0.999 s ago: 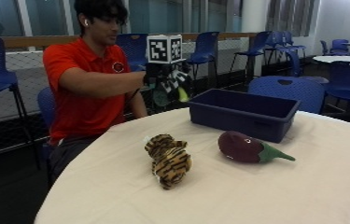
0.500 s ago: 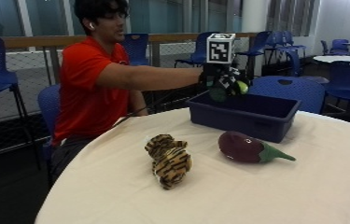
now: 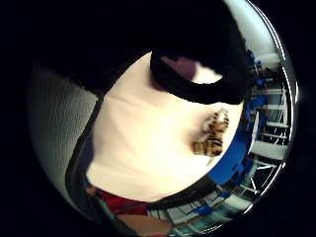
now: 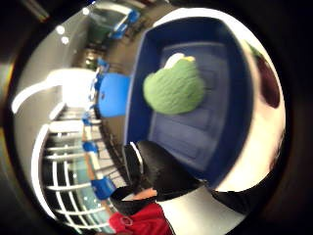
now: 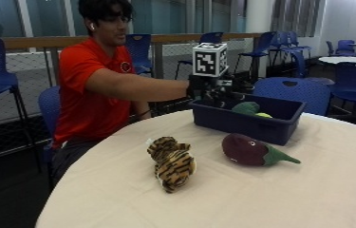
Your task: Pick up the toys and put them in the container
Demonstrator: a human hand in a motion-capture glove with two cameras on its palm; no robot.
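The gloved right hand (image 5: 219, 92) hung over the blue container (image 5: 247, 118) near the tabletop's far edge, fingers relaxed, gripping nothing; a green toy (image 4: 173, 88) lay inside, tiger (image 5: 171, 161) and eggplant (image 5: 250, 149) outside

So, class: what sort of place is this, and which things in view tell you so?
Probably a cafeteria or common room: rows of blue chairs, another table behind, and big windows beyond a railing.
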